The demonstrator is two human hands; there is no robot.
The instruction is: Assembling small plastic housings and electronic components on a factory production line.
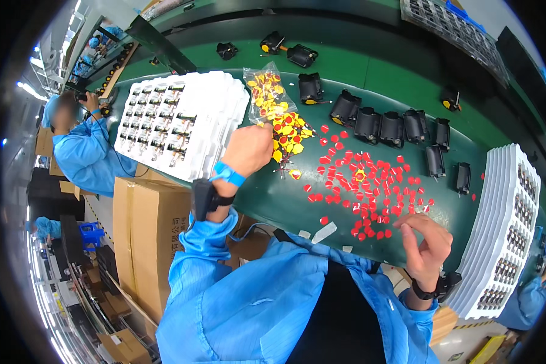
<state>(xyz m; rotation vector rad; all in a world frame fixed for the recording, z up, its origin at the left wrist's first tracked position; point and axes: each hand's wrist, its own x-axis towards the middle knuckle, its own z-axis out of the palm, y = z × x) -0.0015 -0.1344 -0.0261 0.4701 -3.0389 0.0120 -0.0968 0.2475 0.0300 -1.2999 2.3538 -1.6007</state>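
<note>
My left hand point(249, 147) is closed at the left edge of a pile of small yellow round parts point(289, 134) with red faces and thin dark leads. Its fingertips point into the pile, and whatever they grip is hidden. A clear plastic bag point(262, 91) holding more of these parts lies just beyond. Over the near right edge of many scattered red discs point(370, 188), my right hand point(428, 242) has its thumb and forefinger drawn together. Anything between those fingertips is too small to make out. One yellow part point(360, 175) lies among the red discs.
White trays of small metal parts point(221, 91) are stacked at left, with another stack point(488, 206) at right. Several black plastic housings point(392, 128) stand along the far side. A clear strip point(324, 232) lies near the front edge. A co-worker point(82, 145) sits far left, beyond a cardboard box point(151, 236).
</note>
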